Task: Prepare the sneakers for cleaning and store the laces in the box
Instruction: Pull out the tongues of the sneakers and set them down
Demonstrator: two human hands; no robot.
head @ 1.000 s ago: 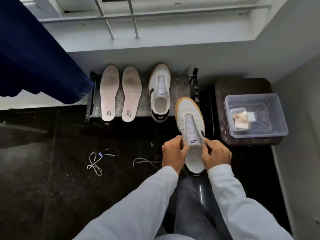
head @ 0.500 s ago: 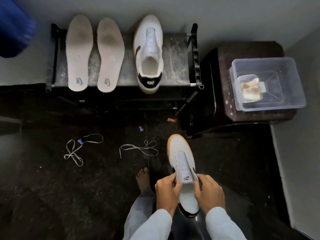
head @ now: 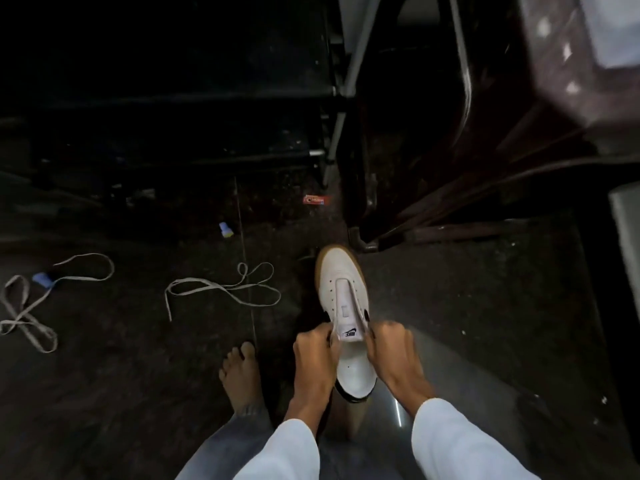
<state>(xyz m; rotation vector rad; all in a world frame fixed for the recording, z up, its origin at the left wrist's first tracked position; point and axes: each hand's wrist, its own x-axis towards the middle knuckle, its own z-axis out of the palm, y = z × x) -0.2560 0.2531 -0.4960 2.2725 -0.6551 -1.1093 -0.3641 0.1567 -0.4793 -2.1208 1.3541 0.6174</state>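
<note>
Sneaker (head: 341, 292), unlaced, pinched at the collar on either side of the tongue by the left hand (head: 313, 355) and the right hand (head: 389, 348). Two laces (head: 225, 287) are left loose on the floor (head: 138, 375) at left, not yet boxed. At far right a blurred, cropped pale shape is judged the box (head: 613, 26); the second sneaker is out of view.

The sneaker (head: 332, 282) has a smooth, matt white upper and a tan rubber-like sole edge. The laces (head: 227, 287) are flat woven cloth. The floor (head: 467, 306) is dark speckled stone, partly glossy. The rack tube (head: 352, 74) is grey metal.
</note>
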